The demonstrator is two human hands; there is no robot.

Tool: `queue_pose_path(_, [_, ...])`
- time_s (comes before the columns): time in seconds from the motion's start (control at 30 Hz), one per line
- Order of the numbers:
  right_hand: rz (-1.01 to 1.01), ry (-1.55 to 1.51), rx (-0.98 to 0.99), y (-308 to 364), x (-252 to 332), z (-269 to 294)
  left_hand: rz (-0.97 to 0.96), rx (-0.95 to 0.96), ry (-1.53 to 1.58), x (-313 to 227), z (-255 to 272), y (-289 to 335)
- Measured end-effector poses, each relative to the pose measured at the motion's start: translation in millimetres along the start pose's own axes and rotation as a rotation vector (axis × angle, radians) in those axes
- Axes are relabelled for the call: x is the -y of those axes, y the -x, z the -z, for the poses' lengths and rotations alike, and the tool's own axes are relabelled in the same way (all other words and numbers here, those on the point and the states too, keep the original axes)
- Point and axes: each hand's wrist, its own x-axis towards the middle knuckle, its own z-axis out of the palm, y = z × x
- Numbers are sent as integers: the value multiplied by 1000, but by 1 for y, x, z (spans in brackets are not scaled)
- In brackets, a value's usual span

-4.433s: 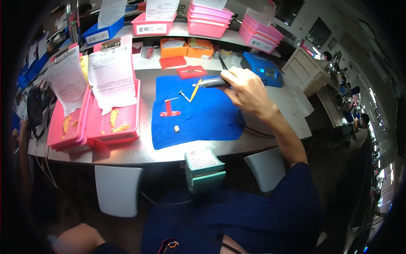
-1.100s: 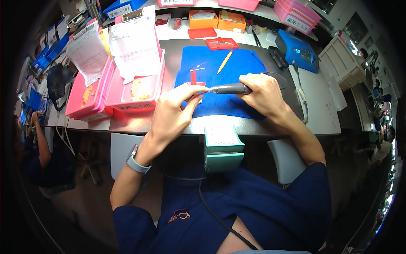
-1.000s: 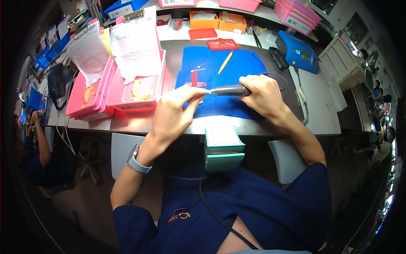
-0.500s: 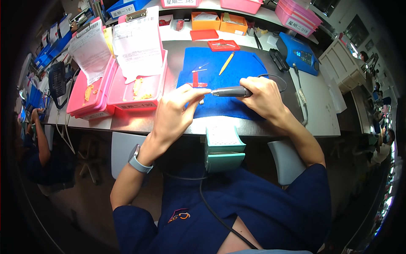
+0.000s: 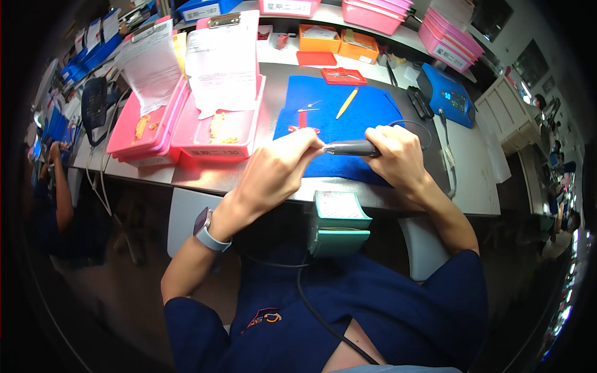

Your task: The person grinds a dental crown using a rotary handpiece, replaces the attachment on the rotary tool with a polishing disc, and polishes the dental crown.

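Observation:
In my right hand (image 5: 398, 152) is a dark pen-shaped rotary handpiece (image 5: 351, 148), its tip pointing left. My left hand (image 5: 280, 166) pinches something tiny right at that tip; the fingers hide what it is. Both hands are over the near part of a blue cloth (image 5: 373, 112). Beyond them on the cloth are a red cross-shaped piece (image 5: 303, 120), thin bur-like pins (image 5: 308, 110) and a yellow-orange pencil-like tool (image 5: 347, 103). Below the hands, a teal padded rest (image 5: 342, 236) sticks out from the table's front edge.
Pink trays (image 5: 214, 151) with clipboards and orange-yellow pieces stand at left. A blue control box (image 5: 446, 93) with a lit display sits at right, a cable (image 5: 449, 152) near it. At the back are a red case (image 5: 344, 76) and orange boxes (image 5: 319, 40). Other people work at far left and right.
The whole view has shifted, so the table things appear farther right and slightly lower. My left hand has turned, its fingers now bunched closer at the handpiece tip. The right hand keeps its grip.

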Motion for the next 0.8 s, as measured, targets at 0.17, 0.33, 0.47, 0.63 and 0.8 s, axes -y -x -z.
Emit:
queue_pose_path(0.17, [32, -17, 32, -16, 24, 15, 86, 14, 111, -20, -4, -8])
queue_pose_path(0.33, [-501, -724, 740, -51, 15, 28, -555, -149, -554, -7, 11, -30])
queue_pose_path(0.47, [-307, -649, 789, -70, 16, 28, -368, 27, -686, 7, 3, -42])
queue_pose_path(0.63, [-110, 105, 234, -78, 7, 17, -474, -158, -560, 30, 16, -56])
queue_pose_path(0.8, [-116, -175, 112, -77, -9, 4, -302, -200, -589, 11, 10, -65])
